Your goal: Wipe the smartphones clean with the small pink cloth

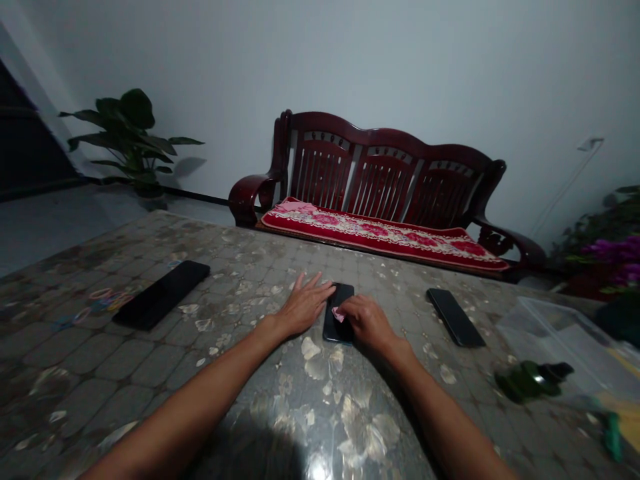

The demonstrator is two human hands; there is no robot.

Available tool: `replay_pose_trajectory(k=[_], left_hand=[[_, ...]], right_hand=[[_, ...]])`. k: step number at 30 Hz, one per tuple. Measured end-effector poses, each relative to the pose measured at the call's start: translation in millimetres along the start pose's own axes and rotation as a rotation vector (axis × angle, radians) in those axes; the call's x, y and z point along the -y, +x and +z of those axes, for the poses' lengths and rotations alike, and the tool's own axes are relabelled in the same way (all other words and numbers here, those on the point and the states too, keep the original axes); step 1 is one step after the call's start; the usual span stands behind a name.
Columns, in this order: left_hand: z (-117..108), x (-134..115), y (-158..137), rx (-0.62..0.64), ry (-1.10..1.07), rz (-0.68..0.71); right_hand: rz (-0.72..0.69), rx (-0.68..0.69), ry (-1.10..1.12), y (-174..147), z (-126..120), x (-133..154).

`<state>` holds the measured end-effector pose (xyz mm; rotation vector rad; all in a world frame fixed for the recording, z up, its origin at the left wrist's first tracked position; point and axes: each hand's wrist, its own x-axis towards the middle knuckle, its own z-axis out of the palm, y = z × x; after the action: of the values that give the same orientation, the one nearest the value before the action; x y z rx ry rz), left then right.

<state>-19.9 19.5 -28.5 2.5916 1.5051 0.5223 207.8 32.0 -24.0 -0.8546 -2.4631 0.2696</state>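
Observation:
A dark smartphone [330, 331] lies face up on the patterned tablecloth [280, 400], between my two hands. My left hand [306, 304] rests with fingers spread, its thumb at the phone's upper left edge. Over the phone's right side is my right hand [369, 320], its fingers closed on a small crumpled pink cloth [338, 314] that touches the screen. The cloth's full shape is partly hidden by the fingers. Off to the right lies another dark phone [455, 317]. On the left a larger black device [163, 295], like a tablet, lies flat.
Coloured bands [103, 299] lie beside the black device. At right are a green bottle with a black top [531, 381], a clear plastic box [545, 327] and a green object [613, 437]. Beyond the table stands a wooden bench [385, 180]; a potted plant [133, 143] is at the left.

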Motion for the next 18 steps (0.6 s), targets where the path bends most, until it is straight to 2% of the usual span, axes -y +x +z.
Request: replay_pose_trajectory(k=[4, 7, 10, 15, 18], left_hand=[[2, 9, 23, 0.109, -0.005, 0.016], [3, 16, 33, 0.170, -0.020, 0.016], [5, 22, 35, 0.141, -0.032, 0.060], [10, 27, 34, 0.062, -0.043, 0.146], [16, 31, 38, 0.059, -0.080, 0.203]], right_hand=[[0.116, -0.111, -0.046, -3, 3, -5], [0.138, -0.101, -0.055, -4, 4, -4], [0.111, -0.064, -0.038, -9, 2, 5], [-0.030, 0.063, -0.019, -16, -8, 20], [-0.039, 0.060, -0.023, -15, -8, 17]])
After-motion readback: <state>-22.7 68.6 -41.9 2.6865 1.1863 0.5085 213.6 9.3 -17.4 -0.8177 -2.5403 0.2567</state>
